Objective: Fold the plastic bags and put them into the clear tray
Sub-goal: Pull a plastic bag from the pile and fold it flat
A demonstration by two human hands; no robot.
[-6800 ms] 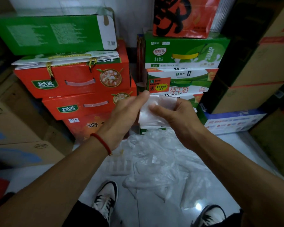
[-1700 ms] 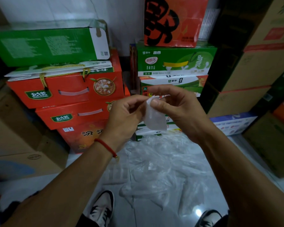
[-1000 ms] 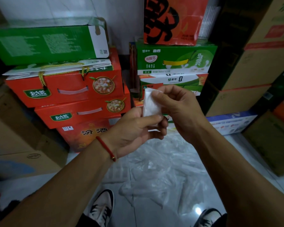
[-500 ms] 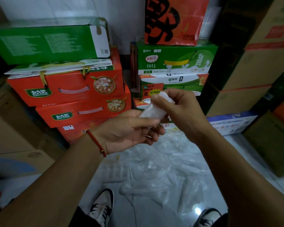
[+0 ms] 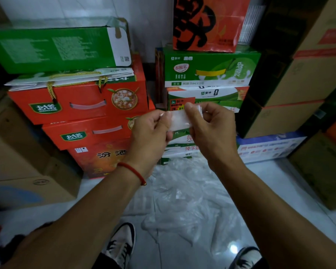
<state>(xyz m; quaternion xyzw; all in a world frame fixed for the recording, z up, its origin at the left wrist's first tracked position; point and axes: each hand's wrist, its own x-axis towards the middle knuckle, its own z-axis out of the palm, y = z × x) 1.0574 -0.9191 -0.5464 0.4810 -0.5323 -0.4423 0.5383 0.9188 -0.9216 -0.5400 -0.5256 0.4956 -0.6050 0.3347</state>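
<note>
A small folded strip of clear plastic bag point(image 5: 179, 120) is stretched level between both hands at chest height. My left hand point(image 5: 150, 133), with a red cord on its wrist, pinches the strip's left end. Its right end is pinched by my right hand point(image 5: 211, 127) between thumb and fingers. Below them, on the pale floor, lies a loose heap of clear plastic bags point(image 5: 184, 193). A clear ridged tray point(image 5: 139, 205) lies flat on the floor at the heap's left edge, partly hidden by my left forearm.
Red gift boxes point(image 5: 76, 105) and a green carton point(image 5: 54, 49) are stacked on the left. Green milk cartons point(image 5: 209, 68) stand behind my hands. Brown cardboard boxes point(image 5: 299, 78) wall in the right side. My two shoes point(image 5: 120, 247) show at the bottom.
My left hand has turned from cupping under the bag to pinching its left end. The bag went from slanted to a level strip pulled out between both hands.
</note>
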